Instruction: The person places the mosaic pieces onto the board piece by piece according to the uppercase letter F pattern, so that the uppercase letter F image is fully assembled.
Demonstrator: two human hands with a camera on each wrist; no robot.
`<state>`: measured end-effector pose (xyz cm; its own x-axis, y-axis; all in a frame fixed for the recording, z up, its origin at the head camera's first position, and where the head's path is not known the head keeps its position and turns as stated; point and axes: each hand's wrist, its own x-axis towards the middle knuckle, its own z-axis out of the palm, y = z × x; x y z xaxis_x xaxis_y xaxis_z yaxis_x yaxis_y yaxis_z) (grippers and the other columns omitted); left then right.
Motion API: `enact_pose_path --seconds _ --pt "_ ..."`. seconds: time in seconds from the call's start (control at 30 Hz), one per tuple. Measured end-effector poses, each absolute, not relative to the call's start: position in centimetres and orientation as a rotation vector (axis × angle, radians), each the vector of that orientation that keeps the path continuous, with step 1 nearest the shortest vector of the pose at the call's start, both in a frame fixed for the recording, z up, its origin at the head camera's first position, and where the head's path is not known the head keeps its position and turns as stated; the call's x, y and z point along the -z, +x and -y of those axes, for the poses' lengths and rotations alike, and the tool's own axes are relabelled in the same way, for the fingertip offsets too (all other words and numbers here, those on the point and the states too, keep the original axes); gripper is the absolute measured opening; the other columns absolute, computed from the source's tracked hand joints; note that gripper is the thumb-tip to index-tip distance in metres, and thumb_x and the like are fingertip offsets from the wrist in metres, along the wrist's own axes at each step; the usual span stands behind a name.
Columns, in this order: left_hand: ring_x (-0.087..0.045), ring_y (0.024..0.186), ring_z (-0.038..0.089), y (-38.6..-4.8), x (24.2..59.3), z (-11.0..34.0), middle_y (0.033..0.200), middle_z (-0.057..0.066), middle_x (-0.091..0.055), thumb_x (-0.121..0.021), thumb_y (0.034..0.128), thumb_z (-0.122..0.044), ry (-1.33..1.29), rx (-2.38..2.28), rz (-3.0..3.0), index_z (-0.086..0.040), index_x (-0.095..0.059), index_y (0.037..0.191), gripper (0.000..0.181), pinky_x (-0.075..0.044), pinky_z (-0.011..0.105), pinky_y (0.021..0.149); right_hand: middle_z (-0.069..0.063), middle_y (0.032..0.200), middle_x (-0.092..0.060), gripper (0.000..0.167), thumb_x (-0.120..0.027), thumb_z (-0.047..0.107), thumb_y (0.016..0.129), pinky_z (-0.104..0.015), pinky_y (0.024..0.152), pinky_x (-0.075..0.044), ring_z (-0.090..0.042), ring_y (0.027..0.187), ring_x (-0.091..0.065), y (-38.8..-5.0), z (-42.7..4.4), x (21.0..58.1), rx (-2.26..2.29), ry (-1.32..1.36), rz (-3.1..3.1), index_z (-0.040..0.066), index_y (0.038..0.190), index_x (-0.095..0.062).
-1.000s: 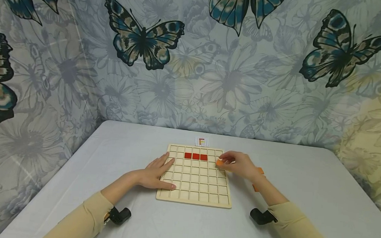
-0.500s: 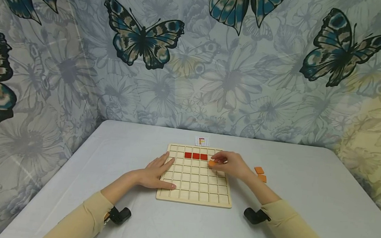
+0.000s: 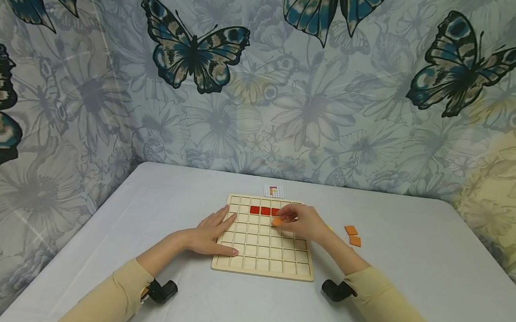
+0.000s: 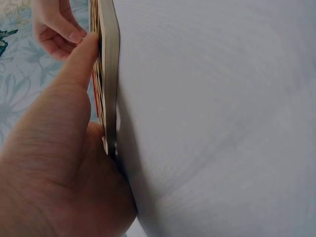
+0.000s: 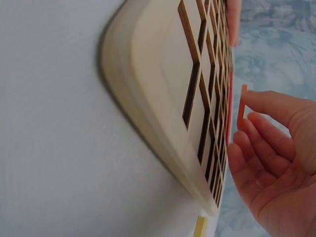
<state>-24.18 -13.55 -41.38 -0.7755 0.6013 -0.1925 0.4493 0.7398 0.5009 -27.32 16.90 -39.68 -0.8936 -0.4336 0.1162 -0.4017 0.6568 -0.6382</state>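
Note:
A wooden grid board [image 3: 250, 266] lies on the table, with a row of three red tiles [image 3: 265, 211] in cells near its far edge. My left hand [image 3: 210, 235] rests with spread, straight fingers on the board's left side. Between thumb and fingers, my right hand [image 3: 300, 221] pinches an orange square tile [image 3: 276, 222] over the board, just nearer than the rightmost red tile. The right wrist view shows this orange tile [image 5: 242, 106] on edge, apart from the board's surface. My right hand partly covers the rightmost red tile.
Two loose orange tiles [image 3: 353, 235] lie on the white table [image 3: 413, 251] right of the board. A yellow tile [image 5: 200, 227] beside the board is mostly hidden by my right arm in the head view. Behind the board sits a small pattern card [image 3: 273, 191].
My right hand has carried the orange tile left from the board's right edge to below the rightmost red tile. The loose orange tiles have come into fuller view. My left hand stays put.

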Motion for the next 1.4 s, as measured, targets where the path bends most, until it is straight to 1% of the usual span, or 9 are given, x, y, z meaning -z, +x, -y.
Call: enact_pose_path --seconds 0.17,0.37,0.53,0.7,0.97,1.13,1.4 --pt "0.009 0.148 0.029 -24.2 41.4 13.6 0.161 0.016 0.012 -0.06 0.0881 -0.061 0.818 -0.621 -2.598 -0.01 -0.008 0.158 0.101 0.0 0.047 0.118 0.003 0.091 -0.068 0.027 -0.082 0.017 0.08 -0.029 0.073 -0.05 -0.012 0.082 -0.06 -27.2 -15.8 39.5 1.074 -0.742 -2.802 0.009 0.103 -0.072" --pt "0.009 0.148 0.029 -24.3 41.4 13.6 0.161 0.016 0.012 -0.06 0.0882 -0.061 0.813 -0.616 -2.602 -0.011 -0.008 0.158 0.101 0.0 0.048 0.118 0.0 0.089 -0.067 0.024 -0.081 0.015 0.081 -0.029 0.074 -0.051 -0.013 0.081 -0.06 -27.4 -14.7 39.4 1.092 -0.79 -2.776 0.007 0.102 -0.072" --pt "0.009 0.148 0.029 -24.3 41.4 13.5 0.162 0.014 0.013 -0.059 0.0878 -0.063 0.795 -0.612 -2.597 -0.012 -0.007 0.158 0.101 0.0 0.048 0.118 -0.001 0.087 -0.067 0.023 -0.081 0.016 0.08 -0.027 0.072 -0.051 -0.011 0.078 -0.059 -27.6 -13.8 39.3 1.104 -0.804 -2.747 0.006 0.098 -0.072" --pt "0.009 0.148 0.028 -24.3 41.4 13.5 0.161 0.014 0.013 -0.059 0.0878 -0.063 0.801 -0.606 -2.595 -0.012 -0.008 0.158 0.101 0.0 0.048 0.118 0.0 0.087 -0.067 0.021 -0.08 0.012 0.081 -0.027 0.071 -0.052 -0.011 0.077 -0.06 -27.7 -13.2 39.3 1.144 -0.777 -2.722 0.005 0.098 -0.071" --pt "0.009 0.148 0.03 -24.3 41.4 13.6 0.161 0.016 0.012 -0.059 0.0879 -0.062 0.818 -0.619 -2.597 -0.011 -0.008 0.158 0.101 0.0 0.049 0.118 0.002 0.089 -0.07 0.02 -0.08 0.012 0.081 -0.027 0.074 -0.051 -0.009 0.079 -0.061 -28.2 -12.1 39.5 1.131 -0.755 -2.759 0.009 0.099 -0.073" --pt "0.009 0.148 0.03 -24.3 41.5 13.7 0.161 0.016 0.013 -0.059 0.0882 -0.063 0.822 -0.607 -2.6 -0.012 -0.007 0.158 0.101 0.0 0.05 0.118 0.001 0.092 -0.071 0.021 -0.08 0.012 0.081 -0.028 0.074 -0.051 -0.009 0.08 -0.061 -28.5 -11.7 39.6 1.116 -0.758 -2.768 0.008 0.101 -0.074" --pt "0.01 0.148 0.029 -24.3 41.5 13.7 0.161 0.015 0.014 -0.058 0.0883 -0.063 0.821 -0.597 -2.6 -0.012 -0.006 0.158 0.101 0.0 0.049 0.118 0.0 0.088 -0.069 0.019 -0.079 0.011 0.082 -0.026 0.07 -0.05 -0.009 0.075 -0.058 -28.7 -11.4 39.8 1.066 -0.803 -2.783 0.007 0.099 -0.073"
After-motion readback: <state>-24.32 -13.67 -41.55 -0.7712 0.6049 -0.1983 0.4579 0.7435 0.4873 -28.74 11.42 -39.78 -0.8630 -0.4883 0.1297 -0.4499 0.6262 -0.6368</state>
